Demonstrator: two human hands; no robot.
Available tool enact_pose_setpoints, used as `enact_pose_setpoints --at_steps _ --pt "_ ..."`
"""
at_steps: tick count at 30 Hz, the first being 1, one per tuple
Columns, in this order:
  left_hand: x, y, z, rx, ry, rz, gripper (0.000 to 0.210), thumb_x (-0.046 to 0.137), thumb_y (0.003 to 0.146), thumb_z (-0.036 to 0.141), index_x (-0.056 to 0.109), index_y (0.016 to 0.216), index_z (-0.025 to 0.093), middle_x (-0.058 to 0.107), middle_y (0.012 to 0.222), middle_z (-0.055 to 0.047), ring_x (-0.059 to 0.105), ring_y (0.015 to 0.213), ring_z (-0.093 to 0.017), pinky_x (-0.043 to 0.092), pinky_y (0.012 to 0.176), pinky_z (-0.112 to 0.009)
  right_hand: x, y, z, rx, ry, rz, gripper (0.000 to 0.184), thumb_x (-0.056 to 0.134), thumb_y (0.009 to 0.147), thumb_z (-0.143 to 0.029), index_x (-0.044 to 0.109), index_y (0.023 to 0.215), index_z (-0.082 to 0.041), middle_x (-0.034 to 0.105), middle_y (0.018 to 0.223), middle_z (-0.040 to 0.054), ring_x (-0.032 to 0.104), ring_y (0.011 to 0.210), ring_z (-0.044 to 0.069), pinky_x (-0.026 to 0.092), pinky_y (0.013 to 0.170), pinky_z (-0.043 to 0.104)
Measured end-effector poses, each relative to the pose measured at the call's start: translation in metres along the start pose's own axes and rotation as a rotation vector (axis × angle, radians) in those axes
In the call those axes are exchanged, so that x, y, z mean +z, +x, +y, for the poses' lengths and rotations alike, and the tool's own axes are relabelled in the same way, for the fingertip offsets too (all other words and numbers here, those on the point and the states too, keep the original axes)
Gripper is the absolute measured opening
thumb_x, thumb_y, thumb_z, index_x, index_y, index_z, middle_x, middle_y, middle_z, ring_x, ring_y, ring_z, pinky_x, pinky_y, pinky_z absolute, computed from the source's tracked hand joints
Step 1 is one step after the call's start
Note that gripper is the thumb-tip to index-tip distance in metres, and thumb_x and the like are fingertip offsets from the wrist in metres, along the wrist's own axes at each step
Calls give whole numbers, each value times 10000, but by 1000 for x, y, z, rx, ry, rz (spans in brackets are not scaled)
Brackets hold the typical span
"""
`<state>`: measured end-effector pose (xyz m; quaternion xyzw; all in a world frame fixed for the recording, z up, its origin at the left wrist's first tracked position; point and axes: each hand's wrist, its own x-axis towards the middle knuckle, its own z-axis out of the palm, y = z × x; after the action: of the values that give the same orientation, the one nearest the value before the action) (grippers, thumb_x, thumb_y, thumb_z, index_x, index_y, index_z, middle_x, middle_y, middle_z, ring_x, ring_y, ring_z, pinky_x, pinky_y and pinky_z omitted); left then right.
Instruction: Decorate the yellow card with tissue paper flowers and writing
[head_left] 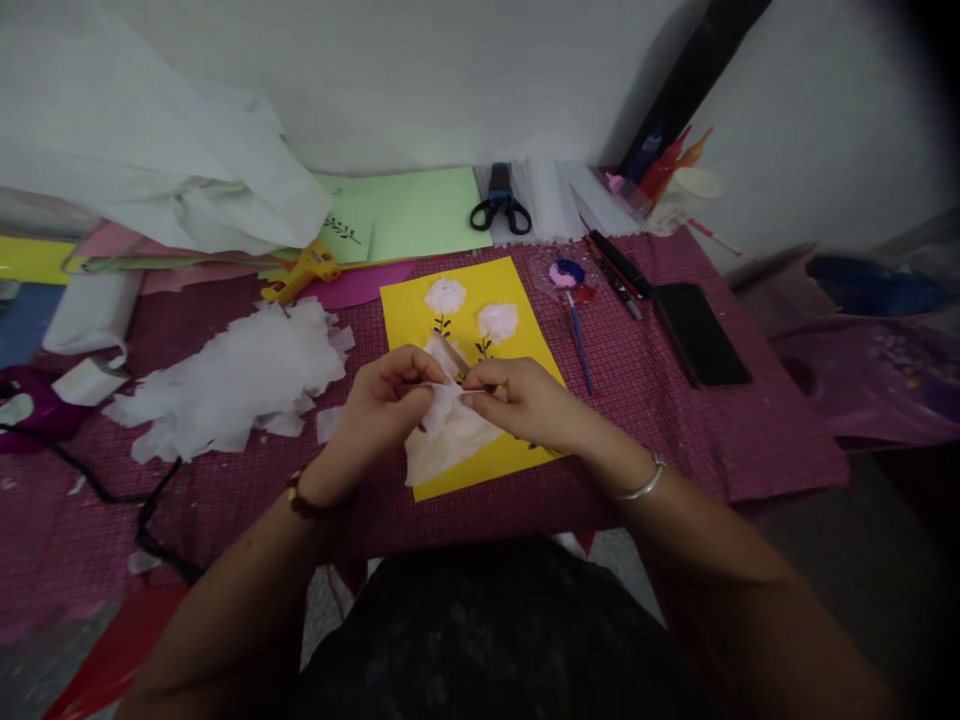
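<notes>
Both hands meet above a yellow sheet of paper (480, 280). My left hand (386, 400) is closed, its thumb and fingertips pinching a piece of thin white tissue paper (446, 400). Opposite it, my right hand (525, 395) also pinches, touching the same tissue, with a slim light-brown stick (450, 350) slanting up from its fingers. The stick's exact kind is unclear. Below the hands lies a larger pale tissue sheet (442, 450) on the yellow paper. Two pale pink tissue flowers (445, 295) with dark painted stems stand out on the yellow sheet's upper part.
Left is a pile of white tissue pieces (247, 370), with a yellow glue gun (304, 272) behind. Scissors (500, 205) lie at the back. To the right are a paint palette (564, 272), a blue brush (580, 345), pens (619, 265) and a black phone (701, 335).
</notes>
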<state>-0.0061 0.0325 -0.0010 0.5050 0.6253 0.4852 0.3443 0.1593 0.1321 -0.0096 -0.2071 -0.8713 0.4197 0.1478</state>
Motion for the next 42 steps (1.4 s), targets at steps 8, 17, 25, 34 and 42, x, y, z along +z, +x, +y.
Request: enact_pose_setpoints --at_steps 8,17,25,34,42 --pt "7 -2 -6 322 462 52 64 647 740 176 585 754 187 634 714 7 583 651 -124 437 582 -239 3 -1 1 -26 -162 55 169 519 869 -220 586 725 -162 530 666 -7 471 619 111 279 586 250" --pt "8 -9 -8 482 826 65 155 554 867 156 509 722 190 567 710 -5 554 641 -139 400 551 -248 7 -3 0 -35 -317 68 173 501 890 -231 605 767 -168 599 732 28 527 696 146 328 638 266" --pt "9 -11 -16 475 953 162 68 523 886 172 552 826 187 600 716 -8 583 641 -158 406 554 -263 9 -2 -2 -22 -299 79 200 489 901 -238 569 730 -170 586 710 23 519 678 136 329 644 263" --pt "9 -11 -15 468 953 134 105 560 875 214 594 778 192 586 782 -38 569 714 -174 448 610 -279 10 -4 -5 -27 -299 65 178 502 891 -223 582 739 -173 581 701 16 499 663 136 320 646 266" --pt "9 -5 -16 507 765 271 169 592 750 91 486 693 209 603 751 -29 572 748 -198 476 698 -346 10 -3 -5 -18 -308 84 171 497 882 -233 593 754 -173 598 720 27 516 687 153 332 654 280"
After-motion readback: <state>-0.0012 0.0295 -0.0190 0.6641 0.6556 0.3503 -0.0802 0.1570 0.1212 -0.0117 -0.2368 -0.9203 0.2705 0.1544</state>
